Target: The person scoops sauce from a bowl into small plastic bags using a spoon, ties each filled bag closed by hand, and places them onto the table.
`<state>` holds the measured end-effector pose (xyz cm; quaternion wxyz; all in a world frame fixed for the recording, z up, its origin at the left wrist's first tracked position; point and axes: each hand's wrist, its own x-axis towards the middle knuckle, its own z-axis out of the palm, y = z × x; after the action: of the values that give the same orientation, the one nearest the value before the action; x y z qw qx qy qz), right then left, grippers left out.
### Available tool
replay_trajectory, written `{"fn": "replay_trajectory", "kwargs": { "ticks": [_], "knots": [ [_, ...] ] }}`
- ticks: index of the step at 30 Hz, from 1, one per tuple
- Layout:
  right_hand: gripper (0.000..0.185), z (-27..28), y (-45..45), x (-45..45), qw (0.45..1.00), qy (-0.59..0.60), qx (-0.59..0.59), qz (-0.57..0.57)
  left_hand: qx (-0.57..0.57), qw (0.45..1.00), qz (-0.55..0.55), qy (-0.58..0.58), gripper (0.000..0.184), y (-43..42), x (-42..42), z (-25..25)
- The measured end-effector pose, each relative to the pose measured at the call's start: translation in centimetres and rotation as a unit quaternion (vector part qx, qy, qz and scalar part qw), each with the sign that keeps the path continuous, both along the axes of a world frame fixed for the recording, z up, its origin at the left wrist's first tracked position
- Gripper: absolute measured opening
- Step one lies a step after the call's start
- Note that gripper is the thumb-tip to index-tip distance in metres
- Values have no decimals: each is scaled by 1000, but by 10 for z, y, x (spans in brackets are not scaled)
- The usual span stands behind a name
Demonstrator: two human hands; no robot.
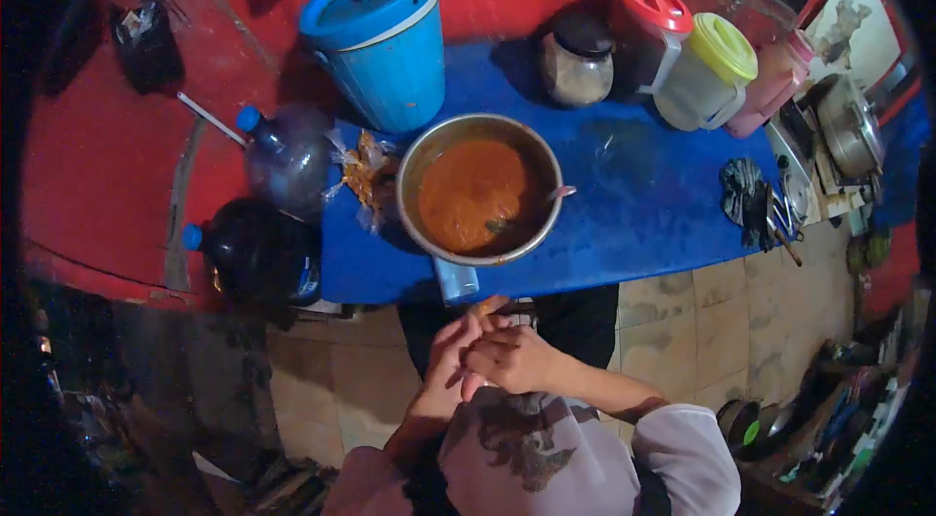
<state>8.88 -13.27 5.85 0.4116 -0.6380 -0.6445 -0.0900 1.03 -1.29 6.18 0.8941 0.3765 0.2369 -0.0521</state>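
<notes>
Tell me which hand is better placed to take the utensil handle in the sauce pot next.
Right, probably. The utensil handle leans over the right side of the pot, nearer the right hand than the left hand. The hands touch, so they may need parting.

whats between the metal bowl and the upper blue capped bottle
In the head view, crumpled clear plastic with orange-brown stuff lies on the table between the metal bowl and the bottle.
</notes>
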Motion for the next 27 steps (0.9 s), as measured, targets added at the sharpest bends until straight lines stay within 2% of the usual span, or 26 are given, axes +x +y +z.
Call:
{"fn": "replay_trajectory", "kwargs": {
  "ticks": [1,2,4,5,6,7,8,10,12,13,14,15,16,17,18,19,21,22,23,24,25,26,27],
  "knots": [
    [21,-8,-3,-7,998,49,-25,-18,-24,997,38,-55,16,3,-1,-19],
    [21,-15,-7,-12,993,99,-51,-37,-24,997,39,-57,16,3,-5,-34],
    [22,-23,-14,-15,989,144,-17,-37,-122,979,61,-149,8,-1,-4,-35],
    [25,-26,-20,-19,953,300,28,-41,-153,978,42,-135,6,0,-1,-36],
    [28,-31,-22,-24,890,448,72,-44,-150,979,47,-131,6,-1,1,-37],
    [41,-39,-19,-31,799,577,167,-39,-164,978,53,-119,7,-3,3,-40],
    [41,-45,-22,-32,718,658,228,8,-180,976,58,-107,11,-4,4,-42],
    [39,-27,-26,-23,620,747,213,106,-164,978,58,-116,12,-3,5,-44],
    [33,-19,-28,-21,601,769,193,97,-83,974,124,-171,13,-7,6,-38],
    [28,-18,-30,-21,581,790,174,85,-83,974,123,-170,13,-4,7,-33],
    [28,-22,-27,-12,581,790,174,84,125,987,37,-98,16,3,9,-26],
    [23,-31,-21,3,860,493,129,-32,326,944,-52,-23,20,6,11,-22],
    [20,-38,-18,12,982,107,58,-143,326,943,-55,-24,20,6,10,-21],
    [20,-41,-22,14,991,35,30,-122,544,828,-106,-82,24,6,9,-21],
    [20,-45,-21,15,991,35,31,-123,726,659,-147,-134,28,5,7,-20],
    [18,-50,-20,15,995,63,17,-78,697,670,-245,-76,35,6,4,-20],
    [18,-62,-18,13,995,90,4,-32,717,650,-241,-77,32,8,6,-14],
    [14,-70,-19,5,973,215,21,-81,734,631,-236,-79,29,8,7,-12],
    [11,-78,-20,-4,932,336,37,-128,734,632,-236,-77,29,5,7,-11],
    [10,-76,-17,-8,874,451,53,-173,719,673,-124,-121,21,0,9,-11],
    [11,-73,-16,-11,753,624,63,-199,692,703,-11,-164,14,-2,9,-11],
    [11,-71,-15,-11,751,626,63,-199,692,703,-13,-163,14,-1,10,-16],
    [10,-65,-14,-6,684,706,81,-166,703,666,10,-248,16,2,12,-23]
  ]
}}
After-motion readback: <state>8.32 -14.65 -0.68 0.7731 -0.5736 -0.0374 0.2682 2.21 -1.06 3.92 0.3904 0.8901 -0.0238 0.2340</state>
